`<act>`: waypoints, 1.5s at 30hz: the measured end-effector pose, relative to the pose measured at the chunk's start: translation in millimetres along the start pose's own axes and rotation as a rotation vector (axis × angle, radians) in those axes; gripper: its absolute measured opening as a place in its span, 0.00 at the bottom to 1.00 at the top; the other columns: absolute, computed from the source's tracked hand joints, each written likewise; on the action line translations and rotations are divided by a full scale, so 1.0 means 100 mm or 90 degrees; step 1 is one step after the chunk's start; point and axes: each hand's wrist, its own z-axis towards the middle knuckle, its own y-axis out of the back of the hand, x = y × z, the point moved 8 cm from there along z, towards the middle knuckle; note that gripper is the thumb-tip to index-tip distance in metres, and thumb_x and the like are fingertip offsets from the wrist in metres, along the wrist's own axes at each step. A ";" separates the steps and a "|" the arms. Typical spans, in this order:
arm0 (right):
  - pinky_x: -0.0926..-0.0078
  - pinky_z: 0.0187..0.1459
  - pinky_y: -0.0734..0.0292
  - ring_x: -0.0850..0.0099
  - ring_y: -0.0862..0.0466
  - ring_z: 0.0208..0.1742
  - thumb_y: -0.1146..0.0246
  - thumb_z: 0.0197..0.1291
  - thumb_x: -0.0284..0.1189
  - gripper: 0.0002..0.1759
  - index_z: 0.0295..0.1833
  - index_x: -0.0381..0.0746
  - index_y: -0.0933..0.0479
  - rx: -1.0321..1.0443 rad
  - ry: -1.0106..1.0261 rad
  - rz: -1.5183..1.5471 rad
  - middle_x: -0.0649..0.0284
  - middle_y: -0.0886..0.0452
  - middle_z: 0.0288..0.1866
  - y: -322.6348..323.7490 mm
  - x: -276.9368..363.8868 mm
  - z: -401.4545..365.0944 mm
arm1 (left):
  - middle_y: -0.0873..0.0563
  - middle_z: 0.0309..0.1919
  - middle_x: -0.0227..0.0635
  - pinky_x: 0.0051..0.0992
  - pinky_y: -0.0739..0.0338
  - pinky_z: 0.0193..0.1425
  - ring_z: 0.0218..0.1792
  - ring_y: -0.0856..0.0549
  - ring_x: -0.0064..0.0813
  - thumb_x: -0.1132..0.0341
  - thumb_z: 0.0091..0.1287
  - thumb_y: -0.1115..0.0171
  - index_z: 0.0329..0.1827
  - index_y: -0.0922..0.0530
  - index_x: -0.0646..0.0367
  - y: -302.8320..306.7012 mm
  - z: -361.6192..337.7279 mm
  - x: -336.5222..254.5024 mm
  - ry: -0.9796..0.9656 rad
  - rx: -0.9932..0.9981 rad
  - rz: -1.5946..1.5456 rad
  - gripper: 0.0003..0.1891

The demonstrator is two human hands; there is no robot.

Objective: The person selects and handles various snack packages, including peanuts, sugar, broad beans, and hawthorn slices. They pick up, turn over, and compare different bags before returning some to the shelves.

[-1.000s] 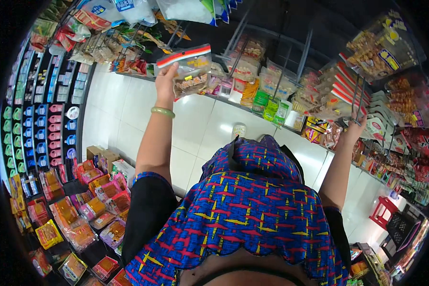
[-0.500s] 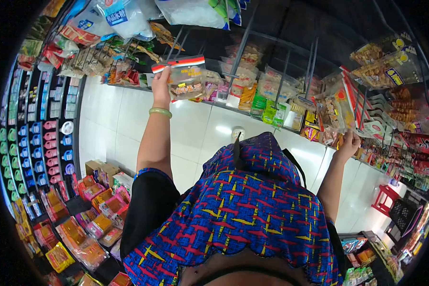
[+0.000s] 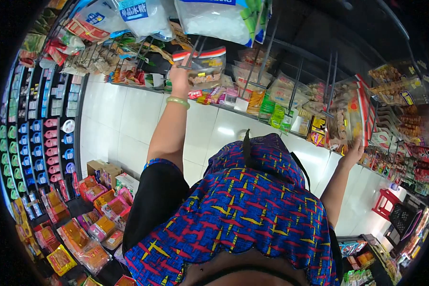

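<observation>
My left hand (image 3: 178, 74) is raised to the rack and closed on the upper left corner of a clear plastic food packet (image 3: 206, 75) with a red and white top strip. A metal display hook (image 3: 195, 50) crosses in front of the packet's top edge, close to my fingers. Over on the right, my right hand (image 3: 353, 153) grips the lower end of a bunch of similar clear packets (image 3: 352, 117) with red and white strips. These packets tilt in front of the rack, overlapping one another.
Large white bags of rock sugar (image 3: 145, 19) sit above the hooks. More snack packets (image 3: 276, 112) hang along the rack. Detergent bottles (image 3: 35, 143) fill the left shelves, with packaged food (image 3: 81, 238) at lower left. A red stool (image 3: 385, 204) stands on the tiled floor at right.
My left hand and its packet have moved up against the hook, which now crosses the packet's top. The view has shifted slightly; my right hand still holds its packets.
</observation>
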 end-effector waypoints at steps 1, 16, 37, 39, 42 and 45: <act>0.76 0.45 0.26 0.72 0.22 0.43 0.44 0.63 0.33 0.15 0.49 0.33 0.28 0.000 0.001 -0.002 0.58 0.22 0.44 -0.03 0.05 -0.07 | 0.23 0.30 0.27 0.20 0.35 0.39 0.32 0.28 0.18 0.56 0.55 0.32 0.37 0.23 0.61 -0.05 0.06 0.01 -0.003 -0.001 0.006 0.17; 0.77 0.46 0.31 0.76 0.24 0.39 0.42 0.57 0.31 0.13 0.38 0.30 0.21 0.219 0.002 -0.293 0.62 0.19 0.36 -0.14 0.60 -1.21 | 0.27 0.52 0.40 0.28 0.38 0.61 0.55 0.30 0.29 0.62 0.60 0.39 0.58 0.34 0.64 -1.10 -1.56 1.02 0.138 0.346 -0.088 0.26; 0.83 0.39 0.29 0.79 0.22 0.36 0.46 0.63 0.32 0.11 0.46 0.39 0.24 0.295 -0.232 -0.121 0.66 0.19 0.39 -0.82 -0.52 -1.16 | 0.17 0.30 0.29 0.20 0.27 0.42 0.33 0.20 0.17 0.68 0.54 0.32 0.36 0.21 0.61 -0.01 -0.35 -0.18 -0.018 0.210 0.116 0.10; 0.83 0.39 0.30 0.80 0.22 0.35 0.47 0.63 0.32 0.10 0.45 0.39 0.24 0.292 -0.237 -0.116 0.66 0.19 0.39 -0.76 -0.58 -1.19 | 0.17 0.29 0.28 0.18 0.28 0.39 0.31 0.21 0.15 0.66 0.54 0.31 0.35 0.21 0.62 -0.01 -0.32 -0.18 -0.010 0.195 0.137 0.11; 0.84 0.39 0.30 0.80 0.22 0.35 0.47 0.64 0.32 0.10 0.44 0.39 0.24 0.298 -0.221 -0.137 0.67 0.19 0.38 -0.74 -0.57 -1.26 | 0.17 0.29 0.27 0.17 0.29 0.36 0.29 0.22 0.14 0.67 0.55 0.33 0.34 0.20 0.62 0.03 -0.27 -0.17 -0.044 0.180 0.132 0.09; 0.83 0.39 0.30 0.80 0.23 0.35 0.47 0.64 0.32 0.10 0.44 0.39 0.24 0.312 -0.207 -0.142 0.67 0.19 0.38 -0.70 -0.55 -1.29 | 0.18 0.28 0.28 0.17 0.30 0.32 0.25 0.23 0.16 0.66 0.56 0.35 0.33 0.21 0.62 0.10 -0.22 -0.08 -0.006 0.160 0.101 0.08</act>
